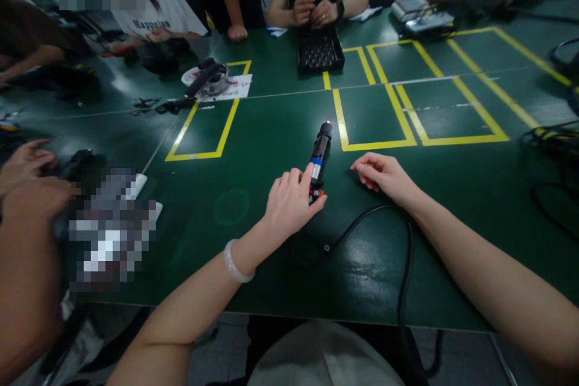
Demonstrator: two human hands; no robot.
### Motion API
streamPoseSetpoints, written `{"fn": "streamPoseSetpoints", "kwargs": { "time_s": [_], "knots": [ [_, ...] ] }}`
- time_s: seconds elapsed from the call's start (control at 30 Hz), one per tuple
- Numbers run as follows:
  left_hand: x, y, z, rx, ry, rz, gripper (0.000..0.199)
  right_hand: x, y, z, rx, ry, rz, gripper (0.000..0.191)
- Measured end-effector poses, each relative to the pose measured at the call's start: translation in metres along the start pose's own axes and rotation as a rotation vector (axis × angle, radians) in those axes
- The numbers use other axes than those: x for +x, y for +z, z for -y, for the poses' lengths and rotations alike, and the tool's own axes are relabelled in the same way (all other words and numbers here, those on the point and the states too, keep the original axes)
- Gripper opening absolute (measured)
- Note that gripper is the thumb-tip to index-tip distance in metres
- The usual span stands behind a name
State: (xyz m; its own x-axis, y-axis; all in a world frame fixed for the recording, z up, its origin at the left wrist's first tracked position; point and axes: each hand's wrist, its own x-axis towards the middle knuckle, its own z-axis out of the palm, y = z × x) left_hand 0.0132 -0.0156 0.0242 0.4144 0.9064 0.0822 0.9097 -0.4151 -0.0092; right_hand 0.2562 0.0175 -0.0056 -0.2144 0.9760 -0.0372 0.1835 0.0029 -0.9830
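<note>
On the green table, a black cylindrical tool (321, 146) with a blue band and a silver section lies pointing away, its metal tip at the far end. My left hand (292, 202), with a pale bangle on the wrist, rests over its near end, where small red and orange parts show; the thumb and index finger are apart and touch or nearly touch it. To the right of the tool, my right hand (380, 176) rests on the table with its fingers curled together; whether anything is in them is hidden. A black cable (407, 271) runs beneath my right wrist and over the table's front edge.
Yellow tape outlines (377, 146) mark the green table (271, 126). A black tray (320, 51) stands at the far side before a person holding a red-handled tool. Black tape or cable items lie at the back left. Other people's arms reach in at left. Coiled cables (554, 139) lie at right.
</note>
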Motion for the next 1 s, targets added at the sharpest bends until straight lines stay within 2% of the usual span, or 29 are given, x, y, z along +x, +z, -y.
{"fn": "streamPoseSetpoints", "kwargs": {
  "time_s": [0.1,0.23,0.47,0.7,0.83,1.0],
  "knots": [
    [-0.006,-0.003,0.013,0.047,-0.004,0.007,0.067,0.002,-0.002,-0.002,0.05,0.012,-0.043,0.028],
    [-0.015,-0.008,0.044,0.126,-0.052,0.039,0.067,0.001,0.002,-0.002,0.043,0.026,-0.02,0.026],
    [-0.021,-0.015,0.121,0.202,-0.261,0.156,0.067,0.001,0.003,-0.002,0.036,0.046,0.011,0.022],
    [-0.021,-0.012,0.208,0.259,-0.431,0.217,0.066,0.001,0.004,-0.002,0.037,0.058,0.013,0.023],
    [-0.017,-0.011,0.245,0.208,-0.544,0.24,0.064,0.002,0.004,-0.003,0.035,0.053,0.018,0.023],
    [-0.004,-0.015,0.281,0.15,-0.681,0.318,0.073,0.002,0.003,-0.005,0.027,0.055,0.018,0.023]
  ]
}}
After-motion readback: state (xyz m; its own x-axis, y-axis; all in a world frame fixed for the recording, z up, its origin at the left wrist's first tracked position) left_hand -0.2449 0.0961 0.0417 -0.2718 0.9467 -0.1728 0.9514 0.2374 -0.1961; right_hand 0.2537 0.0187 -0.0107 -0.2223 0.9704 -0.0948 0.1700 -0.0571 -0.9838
